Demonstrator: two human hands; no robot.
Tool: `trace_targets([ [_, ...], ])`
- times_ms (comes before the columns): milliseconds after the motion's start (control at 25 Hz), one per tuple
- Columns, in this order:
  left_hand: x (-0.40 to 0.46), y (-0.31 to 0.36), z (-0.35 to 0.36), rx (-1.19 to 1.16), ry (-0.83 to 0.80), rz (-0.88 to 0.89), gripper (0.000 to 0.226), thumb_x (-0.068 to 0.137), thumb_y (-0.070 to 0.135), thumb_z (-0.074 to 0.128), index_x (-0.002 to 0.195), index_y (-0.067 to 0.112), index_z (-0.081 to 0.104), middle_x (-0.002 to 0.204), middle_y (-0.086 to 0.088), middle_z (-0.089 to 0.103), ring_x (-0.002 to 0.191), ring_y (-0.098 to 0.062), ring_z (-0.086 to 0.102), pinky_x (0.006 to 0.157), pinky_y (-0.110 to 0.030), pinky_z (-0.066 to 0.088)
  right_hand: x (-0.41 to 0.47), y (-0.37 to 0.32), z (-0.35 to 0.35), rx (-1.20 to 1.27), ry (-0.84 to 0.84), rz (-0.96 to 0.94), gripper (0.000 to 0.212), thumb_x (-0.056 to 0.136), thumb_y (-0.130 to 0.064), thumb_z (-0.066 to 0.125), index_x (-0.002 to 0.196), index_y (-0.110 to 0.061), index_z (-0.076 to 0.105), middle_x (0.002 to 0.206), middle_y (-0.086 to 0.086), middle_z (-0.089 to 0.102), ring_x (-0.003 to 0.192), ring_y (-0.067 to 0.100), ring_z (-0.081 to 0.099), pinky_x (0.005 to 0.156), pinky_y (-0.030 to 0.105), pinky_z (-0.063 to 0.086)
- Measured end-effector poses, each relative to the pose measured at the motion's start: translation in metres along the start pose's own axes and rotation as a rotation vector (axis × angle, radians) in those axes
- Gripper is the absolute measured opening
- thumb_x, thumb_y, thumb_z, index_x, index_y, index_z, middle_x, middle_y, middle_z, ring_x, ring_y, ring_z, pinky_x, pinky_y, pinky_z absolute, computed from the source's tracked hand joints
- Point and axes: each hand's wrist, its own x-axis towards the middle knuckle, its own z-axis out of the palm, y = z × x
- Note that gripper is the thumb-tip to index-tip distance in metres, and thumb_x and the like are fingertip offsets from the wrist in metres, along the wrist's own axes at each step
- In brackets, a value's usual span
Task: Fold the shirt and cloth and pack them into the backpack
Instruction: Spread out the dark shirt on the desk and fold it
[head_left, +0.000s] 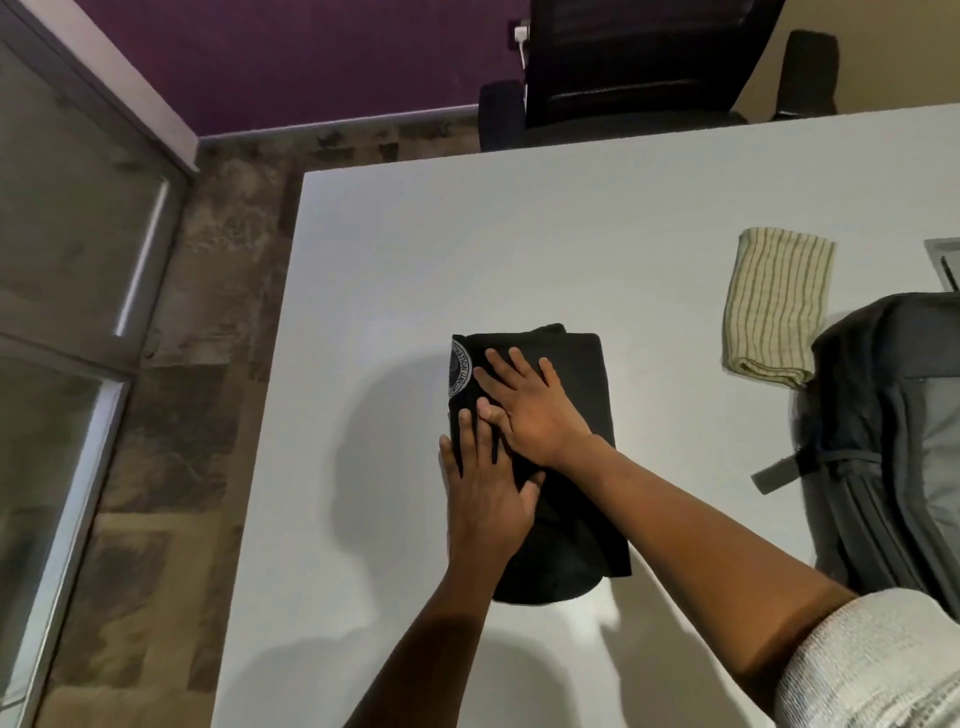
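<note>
A black shirt (582, 374) with a round white logo lies folded into a narrow rectangle in the middle of the white table (519, 249). My left hand (483, 488) lies flat on its near left part, fingers straight. My right hand (524, 402) presses flat on the shirt just beyond, fingers spread toward the logo. A folded cream cloth with green stripes (776, 306) lies to the right of the shirt. The grey backpack (883, 441) lies at the table's right edge, partly cut off by the frame.
A black office chair (623, 67) stands behind the table's far edge. The table's left edge drops to a patterned floor (197, 364), with a glass partition (67, 260) further left. A grey object (945, 260) shows at the right border.
</note>
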Motion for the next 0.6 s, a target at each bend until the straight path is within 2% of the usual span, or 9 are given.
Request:
trace_targets([
  [120,-0.002,-0.007,0.006,-0.006,-0.011,0.007,0.080,0.096,0.063,0.036,0.157,0.012,0.025,0.167,-0.012,0.009,0.155,-0.029,-0.007,0.122,-0.058,0.011,0.011,0.004,0.013,-0.074,-0.051,0.033,0.064,0.103,-0.056,0.017,0.160,-0.032,0.001,0.167,-0.007,-0.012,0.153,0.026,-0.015,0.120,0.062,-0.006],
  [240,0.000,-0.010,0.012,-0.001,-0.022,0.006,0.078,0.095,0.064,0.036,0.155,0.013,0.032,0.167,-0.012,0.008,0.155,-0.029,-0.007,0.122,-0.059,0.010,0.030,0.004,0.013,-0.063,-0.061,0.109,0.065,0.102,-0.056,0.021,0.160,-0.034,-0.001,0.167,-0.006,-0.013,0.153,0.030,-0.017,0.118,0.064,-0.010],
  [320,0.001,-0.010,0.012,-0.005,-0.035,0.003,0.080,0.094,0.066,0.037,0.155,0.015,0.031,0.168,-0.012,0.006,0.155,-0.029,-0.008,0.122,-0.059,0.008,0.036,-0.004,0.012,-0.016,-0.010,0.169,0.066,0.103,-0.054,0.025,0.160,-0.031,0.000,0.168,-0.003,-0.011,0.153,0.029,-0.015,0.118,0.063,-0.010],
  [400,0.000,-0.012,0.012,-0.001,-0.047,-0.002,0.082,0.093,0.066,0.037,0.157,0.015,0.027,0.167,-0.013,0.013,0.155,-0.029,-0.006,0.122,-0.058,0.007,0.026,-0.015,0.018,0.052,0.133,0.106,0.069,0.102,-0.054,0.028,0.161,-0.026,0.006,0.168,-0.001,-0.005,0.154,0.024,-0.011,0.120,0.059,-0.007],
  [480,-0.001,-0.013,0.011,-0.016,-0.034,0.006,0.079,0.094,0.060,0.039,0.157,0.014,0.026,0.164,-0.013,0.022,0.155,-0.028,-0.004,0.122,-0.058,0.007,0.003,-0.014,0.030,0.054,0.167,-0.050,0.064,0.103,-0.050,0.026,0.160,-0.025,0.013,0.168,-0.001,0.003,0.155,0.020,-0.004,0.124,0.053,-0.001],
  [600,0.001,-0.020,0.013,-0.086,0.021,0.084,0.067,0.097,0.039,0.045,0.158,0.021,0.023,0.168,-0.007,0.005,0.155,-0.028,-0.007,0.122,-0.060,0.009,-0.018,0.018,0.038,-0.022,0.177,-0.050,0.056,0.107,-0.042,0.025,0.159,-0.023,0.020,0.167,0.000,0.013,0.155,0.020,0.006,0.124,0.049,0.011],
])
